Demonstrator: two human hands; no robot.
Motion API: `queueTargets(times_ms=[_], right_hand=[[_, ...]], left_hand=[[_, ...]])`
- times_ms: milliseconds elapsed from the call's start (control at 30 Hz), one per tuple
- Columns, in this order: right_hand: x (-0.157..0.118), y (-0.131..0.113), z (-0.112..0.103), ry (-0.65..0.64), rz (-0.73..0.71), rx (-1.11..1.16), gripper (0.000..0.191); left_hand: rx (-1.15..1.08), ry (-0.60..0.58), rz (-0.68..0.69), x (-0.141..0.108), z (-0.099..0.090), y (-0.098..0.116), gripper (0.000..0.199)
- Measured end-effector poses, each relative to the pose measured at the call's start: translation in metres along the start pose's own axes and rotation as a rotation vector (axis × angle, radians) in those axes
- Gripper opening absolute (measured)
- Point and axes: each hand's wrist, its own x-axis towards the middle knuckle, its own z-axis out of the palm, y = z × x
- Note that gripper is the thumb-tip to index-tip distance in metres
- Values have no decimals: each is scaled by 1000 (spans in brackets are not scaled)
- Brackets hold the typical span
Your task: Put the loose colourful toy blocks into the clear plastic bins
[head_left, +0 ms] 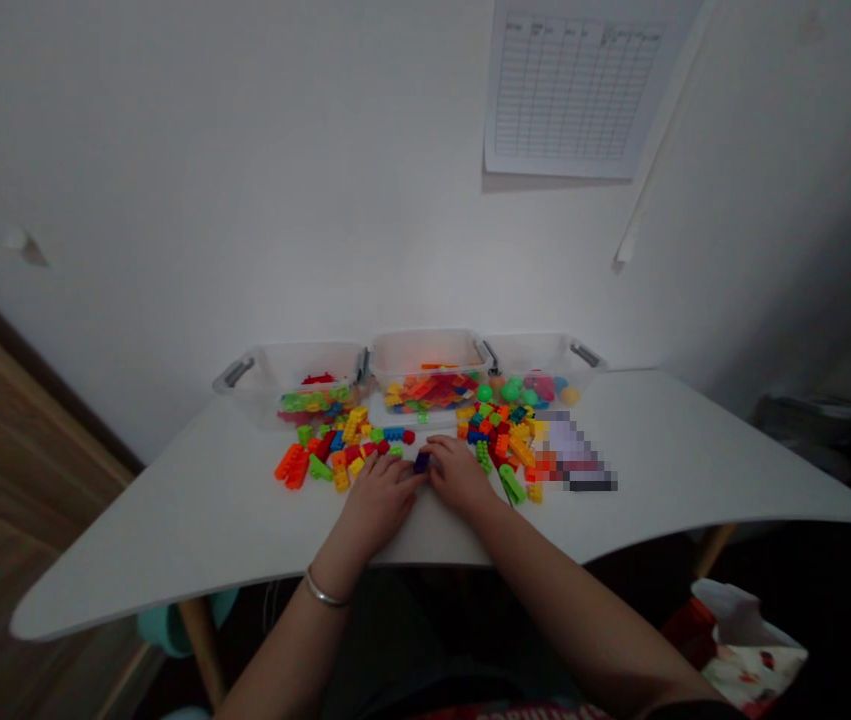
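In the head view, a printed sheet (571, 100) hangs on the wall at the upper right of the frame, ruled as a table, its column headings too small to read; pale lettering (537, 711) at the bottom edge is cut off and illegible. A small dark purple brick (421, 462) lies just below the frame's centre, over the desk (245, 540), pinched between the fingertips of the left grip (416, 477) and the right grip (429, 460), both closed upon it. Loose bricks (326, 444) spread left and right of it, and three clear bins (429, 345) stand behind.
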Motion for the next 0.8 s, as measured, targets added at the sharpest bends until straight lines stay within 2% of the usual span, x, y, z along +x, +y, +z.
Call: queueTargets(times_ms=[133,267,467,600,667,800], right_hand=[[0,1,0,-7,-27,-2,37],[1,0,0,-15,-25,-4,26],[2,-3,-2,-29,-14,-6,12],[2,-6,-2,-30,11,-41,6],[1,-6,-2,-18,42,-45,7],[0,-6,-1,-10,36,-38,22]], left_hand=[[43,2,-67,-5,0,-2,45],[70,33,-72,-8,1,-8,52],[125,129,-299,-12,5,-8,52],[139,157,-339,-14,6,-7,47],[141,174,-361,-14,6,-8,46],[145,182,-383,-14,6,-10,45]])
